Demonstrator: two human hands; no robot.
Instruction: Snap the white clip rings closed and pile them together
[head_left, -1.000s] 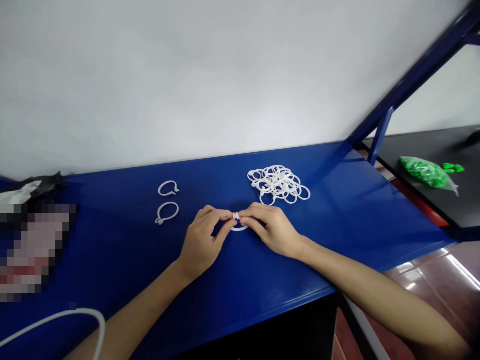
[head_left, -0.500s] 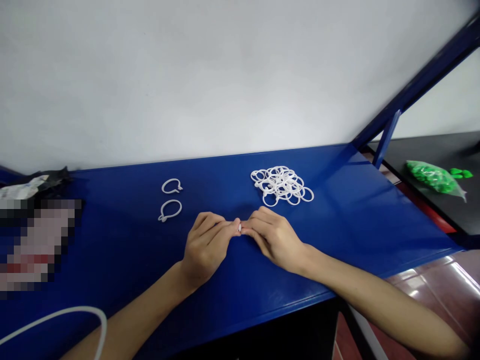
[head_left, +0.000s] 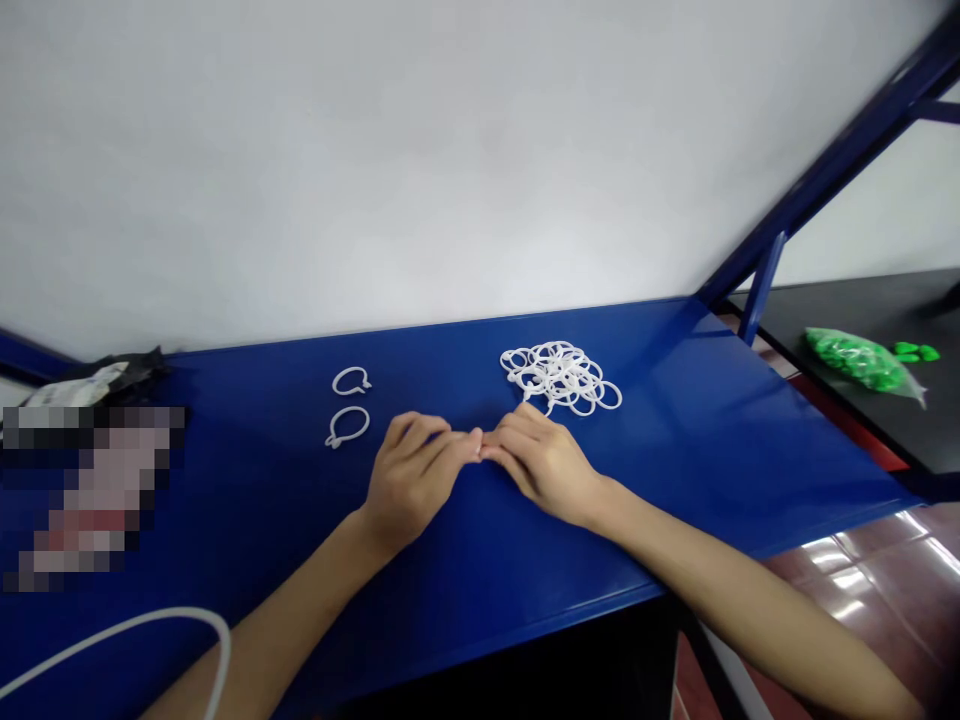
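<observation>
My left hand (head_left: 414, 478) and my right hand (head_left: 549, 466) meet fingertip to fingertip above the blue table (head_left: 480, 580). Both are closed in a pinch on a small white plastic ring (head_left: 478, 452), of which only a sliver shows between the fingertips; the rest is hidden. Left of my left hand lie two similar rings: the farther ring (head_left: 351, 381) has a gap between its ends, while the nearer ring (head_left: 350, 426) looks joined at its clasp. Beyond my right hand lies a heap of white plastic rings (head_left: 562, 375).
A black and white plastic package (head_left: 97, 385) lies at the left, beside a blurred-out item (head_left: 112, 490). A white cord (head_left: 150, 612) curves across the lower left. At the right, a bag of green pieces (head_left: 862, 358) lies on a dark table (head_left: 810, 305), past a blue frame post (head_left: 763, 285).
The view has shifted slightly. Both hands stay pinched together in almost the same place, and the white piece between the fingertips shows less than before.
</observation>
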